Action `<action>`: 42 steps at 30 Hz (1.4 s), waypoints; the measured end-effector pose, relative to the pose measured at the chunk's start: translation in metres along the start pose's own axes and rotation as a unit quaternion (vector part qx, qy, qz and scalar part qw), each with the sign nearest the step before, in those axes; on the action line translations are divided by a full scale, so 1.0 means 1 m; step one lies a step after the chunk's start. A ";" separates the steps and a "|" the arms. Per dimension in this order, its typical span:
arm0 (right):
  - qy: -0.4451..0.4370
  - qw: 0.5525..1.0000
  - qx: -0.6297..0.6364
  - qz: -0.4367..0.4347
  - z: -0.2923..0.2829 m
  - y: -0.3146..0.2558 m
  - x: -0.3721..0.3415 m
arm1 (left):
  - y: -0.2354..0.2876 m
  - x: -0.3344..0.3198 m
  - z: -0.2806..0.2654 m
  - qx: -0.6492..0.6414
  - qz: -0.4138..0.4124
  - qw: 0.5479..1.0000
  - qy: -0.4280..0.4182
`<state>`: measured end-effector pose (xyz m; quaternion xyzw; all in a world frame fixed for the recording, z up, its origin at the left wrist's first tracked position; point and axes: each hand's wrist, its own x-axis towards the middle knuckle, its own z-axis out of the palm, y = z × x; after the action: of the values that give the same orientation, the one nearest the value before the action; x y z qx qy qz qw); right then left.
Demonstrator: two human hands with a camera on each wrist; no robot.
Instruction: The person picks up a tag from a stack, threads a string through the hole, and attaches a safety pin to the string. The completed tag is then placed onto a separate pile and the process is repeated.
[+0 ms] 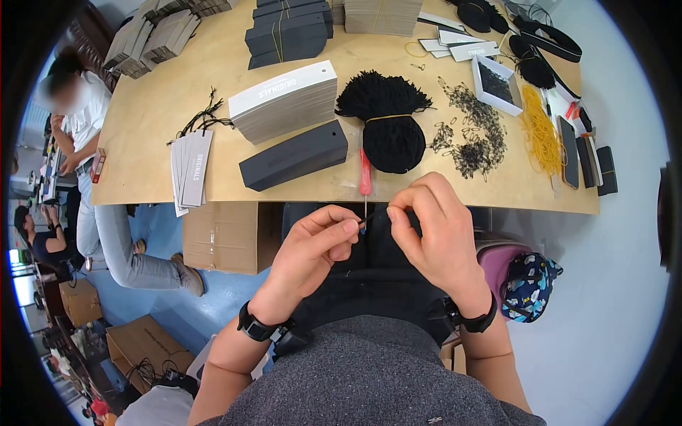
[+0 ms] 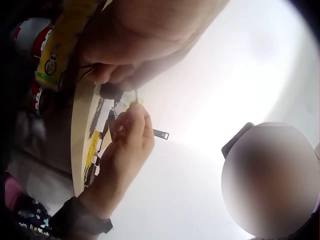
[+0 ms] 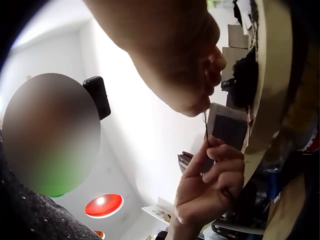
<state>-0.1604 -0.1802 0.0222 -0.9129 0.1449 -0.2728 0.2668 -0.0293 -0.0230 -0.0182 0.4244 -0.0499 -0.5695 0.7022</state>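
Over the lap, just off the table's front edge, the left hand (image 1: 309, 248) pinches a thin dark strand between thumb and forefinger. Close on its right, the right hand (image 1: 437, 231) has thumb and forefinger pinched together, other fingers curled. In the right wrist view a narrow dark loop (image 3: 205, 120) spans the fingertips of the right hand (image 3: 175, 65) and the left hand (image 3: 207, 185). Whether it is cord or wire I cannot tell. A red-handled tool (image 1: 365, 174) lies at the edge, its thin shaft pointing toward the hands.
On the table (image 1: 142, 170) stand a grey tag stack (image 1: 284, 106) and a dark tag stack (image 1: 295, 156). Black cord bundles (image 1: 394, 142), scattered small black pins (image 1: 476, 135), a white box (image 1: 497, 85) and yellow bands (image 1: 541, 135) lie rightward. Corded tags (image 1: 190, 170) overhang the front edge.
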 end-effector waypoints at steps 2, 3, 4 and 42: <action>-0.072 0.993 0.089 0.026 -0.009 -0.010 -0.001 | -0.003 0.002 -0.005 -0.017 -0.013 0.999 -0.035; -0.144 0.972 0.176 0.054 -0.012 -0.014 -0.002 | -0.003 0.001 -0.006 -0.017 -0.014 0.999 -0.034; -0.077 0.994 0.073 0.006 -0.010 -0.013 0.001 | -0.004 0.001 -0.007 -0.013 -0.016 1.000 -0.023; -0.042 0.998 0.033 0.035 0.003 -0.011 -0.005 | -0.006 0.009 0.007 -0.128 0.020 0.988 -0.085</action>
<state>-0.1613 -0.1682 0.0243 -0.9085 0.1563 -0.2295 0.3123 -0.0345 -0.0345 -0.0213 0.2803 -0.0442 -0.5911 0.7550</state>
